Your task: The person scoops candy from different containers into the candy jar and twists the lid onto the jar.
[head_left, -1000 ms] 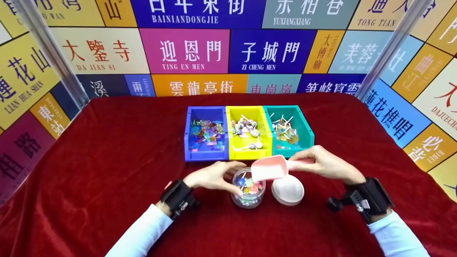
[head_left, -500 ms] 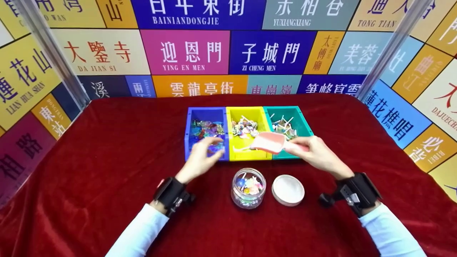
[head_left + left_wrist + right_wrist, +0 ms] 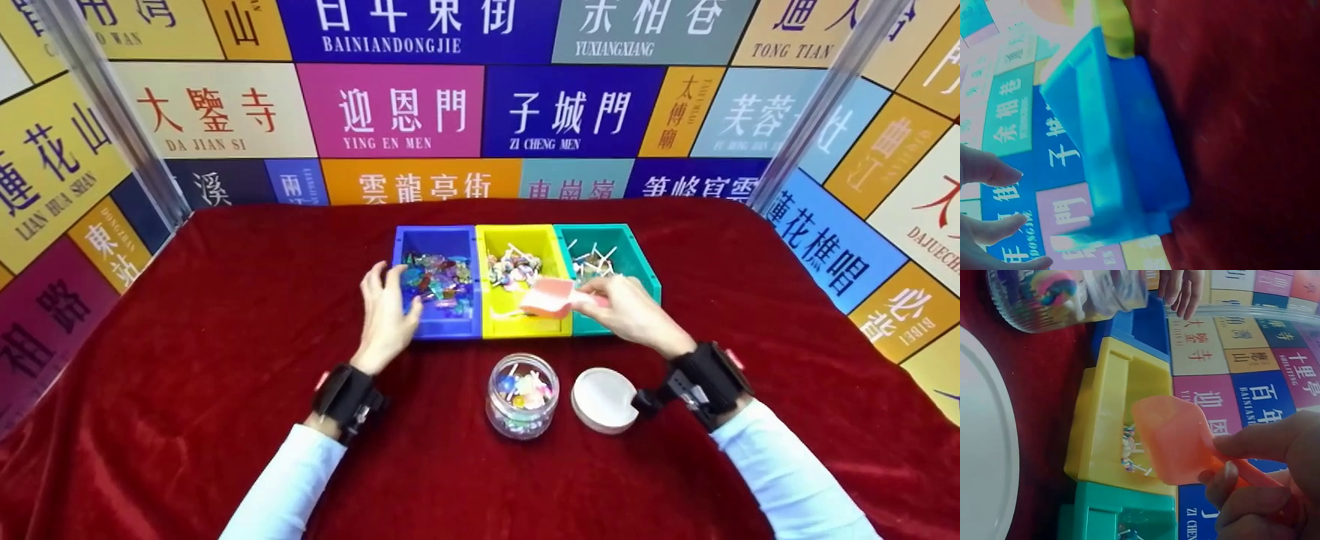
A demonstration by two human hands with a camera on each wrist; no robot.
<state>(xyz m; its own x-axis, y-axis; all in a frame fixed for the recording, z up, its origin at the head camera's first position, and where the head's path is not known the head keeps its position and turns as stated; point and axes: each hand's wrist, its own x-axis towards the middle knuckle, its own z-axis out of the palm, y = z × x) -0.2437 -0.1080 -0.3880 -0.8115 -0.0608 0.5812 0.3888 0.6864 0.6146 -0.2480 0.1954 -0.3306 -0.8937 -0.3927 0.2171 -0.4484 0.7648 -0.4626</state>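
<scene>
My right hand (image 3: 626,307) grips a pink scoop (image 3: 549,296) by its handle, over the front of the yellow bin (image 3: 525,328). The scoop's bowl looks bare in the right wrist view. My left hand (image 3: 388,311) is at the left side of the blue bin (image 3: 441,330), its fingers spread; whether they touch the wall I cannot tell. Colourful clear pieces (image 3: 442,277) lie in the blue bin. Swirled lollipops (image 3: 514,268) fill the back of the yellow bin. The green bin (image 3: 637,262) has white-stick lollipops (image 3: 594,261), partly behind my right hand.
In front of the bins stands an uncovered clear jar (image 3: 523,397) with sweets inside. A white lid (image 3: 604,400) lies right of it, close to the right wrist camera. Red cloth (image 3: 262,300) covers the table; a patterned wall (image 3: 405,105) is behind.
My left hand left the jar and moved up and left to the blue bin. My right hand carried the scoop from above the jar to over the yellow bin.
</scene>
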